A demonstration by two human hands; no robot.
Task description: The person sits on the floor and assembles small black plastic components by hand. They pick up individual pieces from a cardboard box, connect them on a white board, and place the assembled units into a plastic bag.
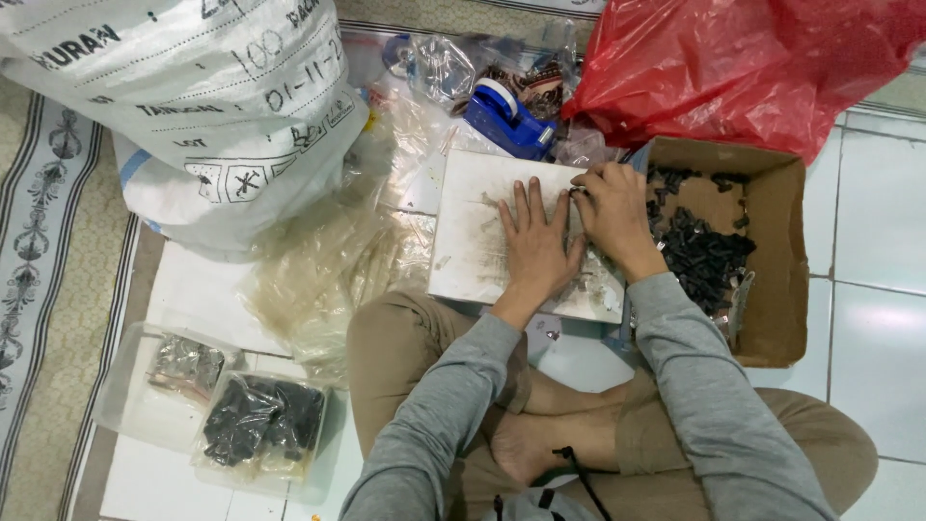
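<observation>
White tiled floor (873, 318), cardboard box (776, 318), white sack (193, 106), red bag (733, 68)

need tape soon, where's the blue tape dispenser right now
In the head view, the blue tape dispenser sits beyond the white board, beside the red plastic bag.

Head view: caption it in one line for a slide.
Both hands, left hand and right hand, press on a white board beside a cardboard box.

White sack (183, 96) and red plastic bag (743, 68) cut off by top edge. Item under right hand (612, 217) fingers (579, 183) too small to tell. Black parts in cardboard box (776, 318) blurred.
</observation>
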